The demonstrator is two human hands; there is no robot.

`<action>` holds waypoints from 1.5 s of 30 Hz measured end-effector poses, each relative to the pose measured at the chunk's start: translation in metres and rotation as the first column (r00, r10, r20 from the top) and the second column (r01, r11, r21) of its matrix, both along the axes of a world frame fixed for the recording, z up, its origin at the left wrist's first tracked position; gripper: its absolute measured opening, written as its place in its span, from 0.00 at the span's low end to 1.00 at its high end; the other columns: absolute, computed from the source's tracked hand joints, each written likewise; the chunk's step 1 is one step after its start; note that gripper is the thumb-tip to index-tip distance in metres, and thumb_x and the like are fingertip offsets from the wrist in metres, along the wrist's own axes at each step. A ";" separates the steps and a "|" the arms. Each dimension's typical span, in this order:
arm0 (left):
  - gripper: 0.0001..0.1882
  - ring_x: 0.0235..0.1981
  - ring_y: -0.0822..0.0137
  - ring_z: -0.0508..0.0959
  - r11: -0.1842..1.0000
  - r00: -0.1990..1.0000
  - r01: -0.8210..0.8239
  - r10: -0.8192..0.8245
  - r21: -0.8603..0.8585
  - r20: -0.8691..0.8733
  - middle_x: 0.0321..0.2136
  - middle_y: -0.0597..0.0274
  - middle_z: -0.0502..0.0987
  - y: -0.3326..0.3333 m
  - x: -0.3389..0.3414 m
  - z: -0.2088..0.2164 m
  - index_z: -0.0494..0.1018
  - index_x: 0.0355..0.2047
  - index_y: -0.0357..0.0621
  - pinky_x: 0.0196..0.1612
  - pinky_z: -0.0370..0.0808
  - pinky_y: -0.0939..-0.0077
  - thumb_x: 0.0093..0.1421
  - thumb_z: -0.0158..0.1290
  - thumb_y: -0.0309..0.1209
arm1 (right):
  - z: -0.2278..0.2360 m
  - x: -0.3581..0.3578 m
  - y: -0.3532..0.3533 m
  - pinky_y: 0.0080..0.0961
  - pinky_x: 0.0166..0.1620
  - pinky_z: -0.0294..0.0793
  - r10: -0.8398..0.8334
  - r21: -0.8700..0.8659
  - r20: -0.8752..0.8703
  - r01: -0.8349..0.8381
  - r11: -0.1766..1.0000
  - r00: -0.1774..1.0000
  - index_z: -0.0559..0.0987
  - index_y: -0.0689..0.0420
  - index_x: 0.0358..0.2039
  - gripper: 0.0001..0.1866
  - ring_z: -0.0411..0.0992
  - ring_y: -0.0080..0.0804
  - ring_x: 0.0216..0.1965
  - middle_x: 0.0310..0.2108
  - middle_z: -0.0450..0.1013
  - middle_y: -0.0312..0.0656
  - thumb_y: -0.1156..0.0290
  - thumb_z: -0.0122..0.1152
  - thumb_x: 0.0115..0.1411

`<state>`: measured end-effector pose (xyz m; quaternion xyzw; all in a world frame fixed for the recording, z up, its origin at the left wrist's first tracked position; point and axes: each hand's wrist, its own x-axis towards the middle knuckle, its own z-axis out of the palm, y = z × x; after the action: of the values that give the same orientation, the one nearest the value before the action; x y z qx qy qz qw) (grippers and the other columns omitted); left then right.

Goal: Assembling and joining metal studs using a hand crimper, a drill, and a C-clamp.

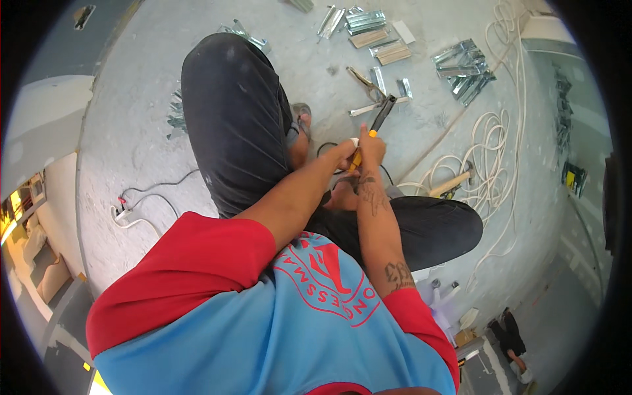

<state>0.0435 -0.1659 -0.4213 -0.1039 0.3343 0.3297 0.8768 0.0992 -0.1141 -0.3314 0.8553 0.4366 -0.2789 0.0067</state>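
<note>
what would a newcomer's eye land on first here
The blue-and-red shirt fills the lower middle. Just above centre, the right hand grips a yellow-and-black tool, the left hand close beside it. At upper right, pale cable loops below shiny metal pieces.

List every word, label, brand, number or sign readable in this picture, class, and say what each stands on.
Shirt: red lettering around a red emblem; wording not copied here.
Right forearm: dark letter-like tattoo near the elbow; not copied.
Tool: any marking too small to read.
Yellow-and-black item, far right: any print too small to read.
</note>
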 end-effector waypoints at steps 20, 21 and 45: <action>0.20 0.28 0.60 0.79 0.992 0.957 0.113 -0.123 -0.053 -0.262 0.31 0.58 0.80 0.004 -0.014 0.040 0.73 0.38 0.48 0.27 0.76 0.58 0.68 0.40 0.50 | -0.045 0.018 -0.003 0.33 0.38 0.72 -0.269 -0.111 -0.572 0.252 0.961 0.775 0.81 0.68 0.29 0.42 0.76 0.38 0.35 0.31 0.78 0.48 0.30 0.55 0.52; 0.19 0.28 0.60 0.79 0.990 0.977 0.131 -0.139 -0.060 -0.164 0.31 0.58 0.79 0.002 -0.016 0.041 0.73 0.38 0.47 0.27 0.76 0.59 0.68 0.41 0.48 | -0.038 0.016 -0.003 0.35 0.40 0.72 -0.275 -0.109 -0.547 0.258 0.960 0.791 0.81 0.69 0.30 0.44 0.76 0.41 0.36 0.33 0.78 0.51 0.30 0.54 0.53; 0.26 0.32 0.61 0.78 0.990 0.983 0.131 -0.123 0.052 -0.138 0.31 0.61 0.78 0.005 -0.001 -0.011 0.74 0.40 0.45 0.36 0.77 0.65 0.65 0.43 0.56 | -0.004 0.019 0.009 0.27 0.33 0.70 -0.324 -0.246 -0.634 0.215 0.945 0.702 0.78 0.61 0.30 0.36 0.71 0.31 0.27 0.25 0.73 0.41 0.33 0.62 0.50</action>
<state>0.0429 -0.1609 -0.4326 -0.0332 0.3885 0.2894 0.8742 0.1183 -0.1053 -0.3353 0.7503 0.2570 -0.5962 -0.1250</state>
